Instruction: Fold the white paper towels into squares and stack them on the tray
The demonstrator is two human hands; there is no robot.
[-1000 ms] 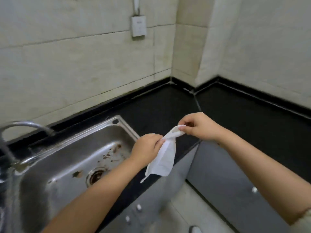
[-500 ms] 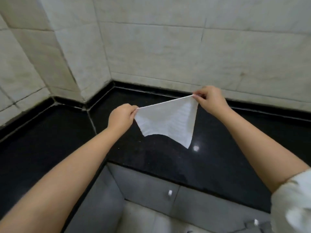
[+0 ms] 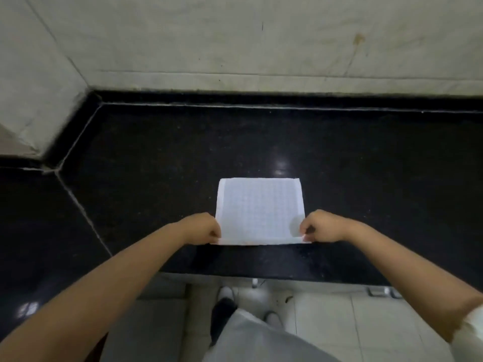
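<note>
A: Where's the paper towel (image 3: 260, 208) right now?

B: Flat on the black counter (image 3: 366, 178), spread out as one white sheet, its near edge close to the counter's front lip and its far edge pointing at the wall (image 3: 261, 48)

A: And the hands?

B: Both on it. The left hand (image 3: 202, 228) has its fingers curled, pinching the near left corner; the right hand (image 3: 320, 227) does the same at the near right corner, thumb and fingers closed on the paper

A: Is that near edge lying down?

B: It looks raised a touch off the counter between the two pinches, though it's slightly blurred, so hard to be sure

A: Anything else on screen?

B: Pale tiled wall behind, a corner in the counter off to the left. Below the front lip there's light floor tile (image 3: 339, 317), the person's pale clothing (image 3: 256, 340) and a dark shoe (image 3: 222, 309) peeking out beneath it
</note>
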